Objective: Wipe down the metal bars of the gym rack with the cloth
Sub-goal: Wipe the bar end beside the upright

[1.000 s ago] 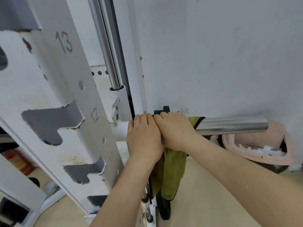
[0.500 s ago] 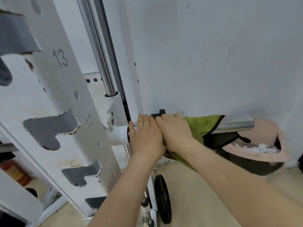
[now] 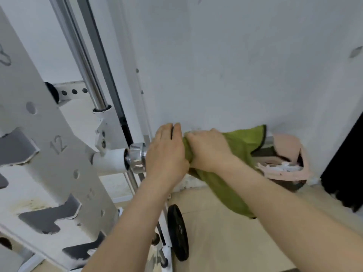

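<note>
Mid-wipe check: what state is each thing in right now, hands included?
Bar: horizontal, mostly under cloth, tip bare.
Cloth: wrapped over bar, tail hanging.
Left hand: grips bar beside collar.
Right hand: grips cloth round bar.
Plate: upright, untouched.

Single head view, close, down over rack (image 3: pixel 59 154)

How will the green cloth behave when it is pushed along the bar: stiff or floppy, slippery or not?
Probably floppy: the cloth drapes over the bar and bunches under the right hand. It looks light: a long fold hangs loosely below. On smooth chrome it would likely slide easily.
</note>
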Motion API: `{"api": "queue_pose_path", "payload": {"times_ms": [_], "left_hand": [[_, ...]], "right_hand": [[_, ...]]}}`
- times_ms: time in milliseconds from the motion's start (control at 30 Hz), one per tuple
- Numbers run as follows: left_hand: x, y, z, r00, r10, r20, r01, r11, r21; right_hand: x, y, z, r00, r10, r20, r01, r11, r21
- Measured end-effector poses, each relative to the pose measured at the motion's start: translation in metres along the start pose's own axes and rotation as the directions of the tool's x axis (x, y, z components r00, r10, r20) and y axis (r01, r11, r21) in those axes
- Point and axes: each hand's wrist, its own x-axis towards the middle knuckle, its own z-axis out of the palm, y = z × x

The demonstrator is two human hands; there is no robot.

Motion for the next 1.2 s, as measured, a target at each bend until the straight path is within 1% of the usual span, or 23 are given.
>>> {"api": "queue_pose_path", "payload": {"times_ms": [33, 100, 167, 300, 367, 400, 467, 533, 600, 633, 667, 700, 733, 767, 800, 833, 867, 933, 967, 1000, 1033, 1100, 1200], "left_hand": [[0.011, 0.007, 0.003, 0.997, -0.007, 0.075, 0.011, 0.998, -0.055], [0.019, 0.013, 0.013, 0.987, -0.033, 0.156, 0.041, 0.998, -0.048], [0.010, 0.010, 0.019, 0.990, -0.021, 0.138, 0.014, 0.999, 0.048], [-0.016, -0.004, 0.028, 0.994, 0.106, 0.000, -0.105, 0.984, 0.142], [-0.027, -0.002, 0.028, 0.994, 0.106, -0.018, -0.103, 0.987, 0.126], [-0.032, -0.001, 0.027, 0.995, 0.097, -0.018, -0.094, 0.988, 0.122], [-0.036, 0.001, 0.021, 0.997, 0.069, -0.023, -0.066, 0.993, 0.100], [-0.025, 0.004, 0.015, 0.997, 0.043, -0.067, -0.038, 0.997, 0.070], [-0.005, 0.006, 0.016, 0.997, 0.033, -0.068, -0.030, 0.999, 0.040], [0.004, 0.009, 0.020, 0.998, 0.042, -0.047, -0.040, 0.999, 0.035], [0.009, 0.010, 0.026, 0.998, 0.056, -0.042, -0.054, 0.997, 0.050], [0.011, 0.010, 0.032, 0.996, 0.072, -0.059, -0.067, 0.994, 0.082], [0.011, 0.010, 0.037, 0.993, 0.083, -0.080, -0.074, 0.991, 0.114], [0.010, 0.009, 0.041, 0.992, 0.091, -0.087, -0.079, 0.988, 0.131], [0.010, 0.008, 0.042, 0.992, 0.093, -0.083, -0.081, 0.988, 0.133], [0.010, 0.006, 0.043, 0.992, 0.097, -0.080, -0.086, 0.987, 0.132], [0.010, 0.005, 0.042, 0.991, 0.105, -0.087, -0.092, 0.986, 0.136], [0.011, 0.006, 0.041, 0.987, 0.127, -0.102, -0.110, 0.982, 0.156], [0.010, 0.006, 0.041, 0.986, 0.133, -0.099, -0.116, 0.980, 0.159], [0.008, 0.006, 0.042, 0.985, 0.139, -0.101, -0.123, 0.980, 0.155], [0.006, 0.005, 0.043, 0.984, 0.143, -0.107, -0.126, 0.981, 0.146], [-0.001, 0.004, 0.043, 0.984, 0.139, -0.115, -0.126, 0.986, 0.112], [-0.018, 0.003, 0.045, 0.984, 0.153, -0.089, -0.148, 0.987, 0.063]], "right_hand": [[-0.001, -0.004, 0.007, 0.997, -0.034, -0.073, 0.035, 0.999, 0.006], [-0.009, 0.009, 0.014, 0.981, -0.094, -0.169, 0.090, 0.995, -0.035], [-0.021, 0.038, 0.012, 0.988, -0.081, -0.134, 0.067, 0.992, -0.105], [-0.043, 0.106, -0.005, 0.994, 0.107, -0.012, -0.108, 0.992, -0.071], [-0.051, 0.135, -0.013, 0.965, 0.230, 0.123, -0.248, 0.956, 0.156], [-0.055, 0.145, -0.018, 0.933, 0.283, 0.223, -0.346, 0.876, 0.335], [-0.065, 0.154, -0.021, 0.878, 0.301, 0.372, -0.479, 0.574, 0.664], [-0.073, 0.152, -0.007, 0.861, 0.291, 0.418, -0.467, 0.124, 0.876], [-0.076, 0.136, 0.017, 0.818, 0.362, 0.447, -0.309, -0.379, 0.872], [-0.074, 0.127, 0.025, 0.784, 0.394, 0.479, -0.205, -0.565, 0.800], [-0.068, 0.120, 0.033, 0.742, 0.437, 0.508, -0.103, -0.675, 0.731], [-0.062, 0.114, 0.038, 0.693, 0.499, 0.520, -0.020, -0.709, 0.705], [-0.056, 0.111, 0.038, 0.621, 0.591, 0.516, 0.009, -0.663, 0.749], [-0.051, 0.112, 0.034, 0.526, 0.697, 0.487, -0.011, -0.567, 0.824], [-0.047, 0.115, 0.029, 0.449, 0.786, 0.425, -0.089, -0.434, 0.896], [-0.044, 0.122, 0.023, 0.426, 0.835, 0.349, -0.214, -0.282, 0.935], [-0.041, 0.130, 0.016, 0.466, 0.839, 0.282, -0.365, -0.108, 0.925], [-0.033, 0.137, -0.006, 0.651, 0.714, 0.255, -0.612, 0.297, 0.733], [-0.029, 0.136, -0.016, 0.723, 0.632, 0.279, -0.655, 0.497, 0.569], [-0.023, 0.131, -0.023, 0.773, 0.554, 0.310, -0.634, 0.658, 0.406], [-0.018, 0.118, -0.030, 0.805, 0.494, 0.328, -0.580, 0.772, 0.261], [-0.012, 0.085, -0.036, 0.868, 0.394, 0.302, -0.440, 0.892, 0.100], [-0.012, 0.030, -0.020, 0.965, 0.228, 0.126, -0.240, 0.967, 0.088]]}}
